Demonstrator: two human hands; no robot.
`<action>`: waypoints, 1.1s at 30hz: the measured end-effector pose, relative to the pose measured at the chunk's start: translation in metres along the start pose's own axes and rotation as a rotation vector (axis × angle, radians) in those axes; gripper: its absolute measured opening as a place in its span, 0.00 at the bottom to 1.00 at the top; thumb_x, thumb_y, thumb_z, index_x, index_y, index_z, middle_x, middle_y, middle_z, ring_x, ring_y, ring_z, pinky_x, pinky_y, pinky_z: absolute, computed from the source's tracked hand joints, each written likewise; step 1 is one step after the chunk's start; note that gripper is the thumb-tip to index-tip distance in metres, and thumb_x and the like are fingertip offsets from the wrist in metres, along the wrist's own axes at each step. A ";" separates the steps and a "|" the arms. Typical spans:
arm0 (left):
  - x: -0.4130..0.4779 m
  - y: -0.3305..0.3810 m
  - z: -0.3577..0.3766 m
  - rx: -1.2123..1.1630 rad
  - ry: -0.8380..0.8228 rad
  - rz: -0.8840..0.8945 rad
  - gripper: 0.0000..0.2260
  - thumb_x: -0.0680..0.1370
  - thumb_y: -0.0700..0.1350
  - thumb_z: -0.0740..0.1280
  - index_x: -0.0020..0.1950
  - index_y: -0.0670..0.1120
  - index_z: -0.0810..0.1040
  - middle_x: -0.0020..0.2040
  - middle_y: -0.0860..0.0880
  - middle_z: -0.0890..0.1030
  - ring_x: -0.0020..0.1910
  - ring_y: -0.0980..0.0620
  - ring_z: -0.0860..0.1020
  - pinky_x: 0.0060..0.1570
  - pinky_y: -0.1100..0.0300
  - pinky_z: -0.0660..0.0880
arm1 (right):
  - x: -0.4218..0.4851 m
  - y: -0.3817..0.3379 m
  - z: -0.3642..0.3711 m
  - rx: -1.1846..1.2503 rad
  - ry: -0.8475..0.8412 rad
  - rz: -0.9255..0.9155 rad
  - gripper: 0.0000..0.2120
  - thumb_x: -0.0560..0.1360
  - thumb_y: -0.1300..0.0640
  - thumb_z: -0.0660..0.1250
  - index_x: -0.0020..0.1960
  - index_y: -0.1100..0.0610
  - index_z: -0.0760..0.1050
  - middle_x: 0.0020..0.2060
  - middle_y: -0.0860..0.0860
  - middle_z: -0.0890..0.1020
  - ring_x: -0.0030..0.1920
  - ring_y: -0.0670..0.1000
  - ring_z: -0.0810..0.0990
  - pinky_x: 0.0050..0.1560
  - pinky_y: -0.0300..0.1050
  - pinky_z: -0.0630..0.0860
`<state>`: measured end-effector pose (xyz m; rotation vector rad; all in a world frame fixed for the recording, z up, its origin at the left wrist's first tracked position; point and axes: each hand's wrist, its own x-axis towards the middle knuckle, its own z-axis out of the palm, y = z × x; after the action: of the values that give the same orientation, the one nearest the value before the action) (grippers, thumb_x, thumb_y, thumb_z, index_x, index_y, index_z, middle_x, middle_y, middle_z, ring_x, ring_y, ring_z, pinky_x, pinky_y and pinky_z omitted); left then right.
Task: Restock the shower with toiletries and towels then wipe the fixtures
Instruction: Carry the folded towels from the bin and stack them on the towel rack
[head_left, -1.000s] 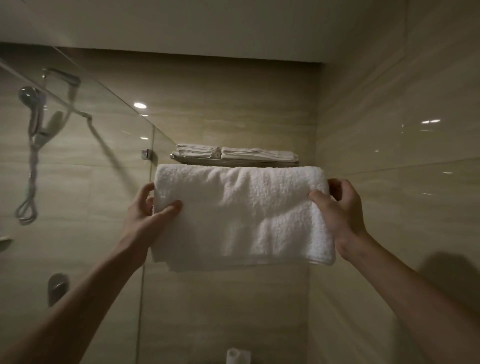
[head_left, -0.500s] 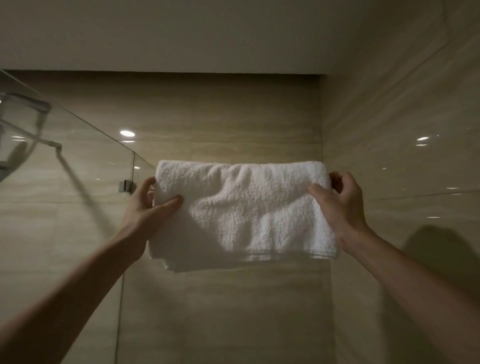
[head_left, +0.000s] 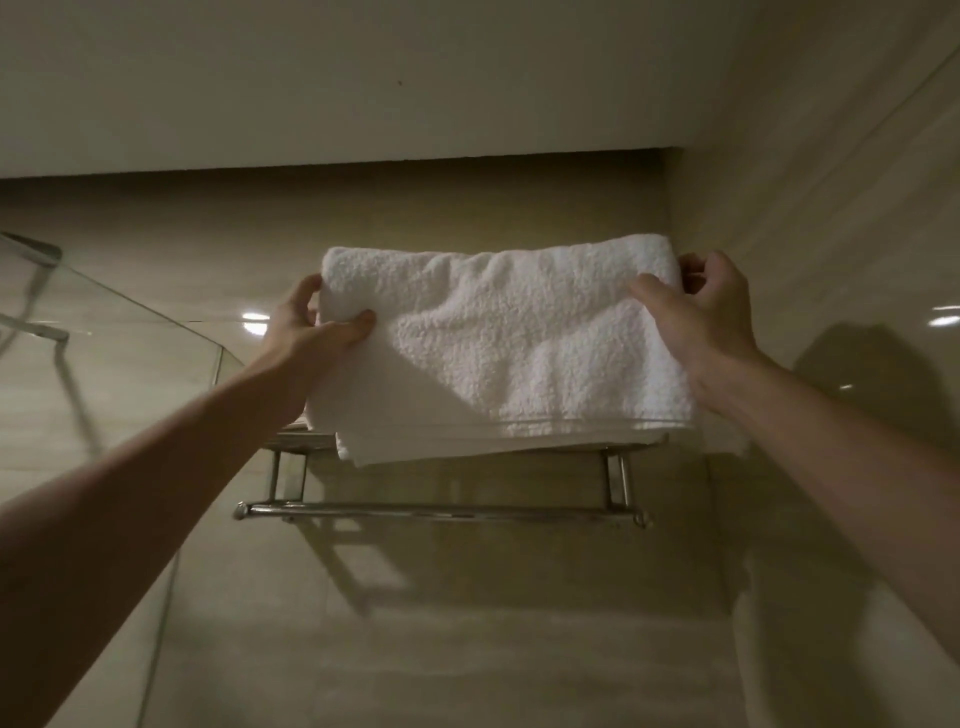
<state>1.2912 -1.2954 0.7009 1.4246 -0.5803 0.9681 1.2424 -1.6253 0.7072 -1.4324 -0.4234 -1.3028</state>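
Observation:
A folded white towel (head_left: 519, 343) is held up high against the tiled back wall. My left hand (head_left: 306, 327) grips its left end, thumb across the front and fingers behind. My right hand (head_left: 701, 306) grips its right end the same way. The towel's lower edge hangs just over the top shelf of a chrome wall rack (head_left: 441, 512), whose lower bar shows below it. The towel hides the shelf's top and whatever lies on it.
A glass shower partition (head_left: 119, 374) runs along the left, close to my left forearm. A tiled side wall (head_left: 831, 208) stands tight to the right of my right hand. The ceiling lies just above.
Both hands have lifted the towel up above the rack's shelf. The view has tilted upward, so the rack's lower bar shows beneath the towel and the shower head has left the view.

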 end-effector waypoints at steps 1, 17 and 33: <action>0.011 -0.003 0.007 0.005 0.001 0.002 0.25 0.74 0.42 0.75 0.69 0.54 0.73 0.59 0.45 0.80 0.51 0.42 0.82 0.46 0.41 0.82 | 0.012 0.008 0.003 0.007 -0.005 -0.002 0.20 0.69 0.50 0.74 0.57 0.54 0.74 0.51 0.52 0.81 0.51 0.57 0.83 0.51 0.60 0.83; 0.142 -0.036 0.080 0.286 0.106 -0.017 0.27 0.74 0.47 0.76 0.72 0.47 0.74 0.61 0.43 0.81 0.49 0.46 0.82 0.47 0.54 0.80 | 0.147 0.086 0.038 -0.098 -0.106 0.094 0.15 0.72 0.51 0.73 0.54 0.58 0.77 0.45 0.52 0.82 0.41 0.51 0.82 0.35 0.42 0.77; 0.146 -0.119 0.101 0.816 0.249 0.028 0.11 0.78 0.50 0.69 0.53 0.43 0.82 0.49 0.45 0.81 0.52 0.41 0.81 0.46 0.55 0.73 | 0.156 0.164 0.081 -0.838 -0.176 -0.013 0.11 0.73 0.50 0.71 0.47 0.58 0.78 0.43 0.53 0.81 0.43 0.56 0.80 0.37 0.44 0.72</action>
<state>1.4870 -1.3494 0.7681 1.9575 0.0076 1.4717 1.4658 -1.6711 0.7815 -2.2470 0.0275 -1.4407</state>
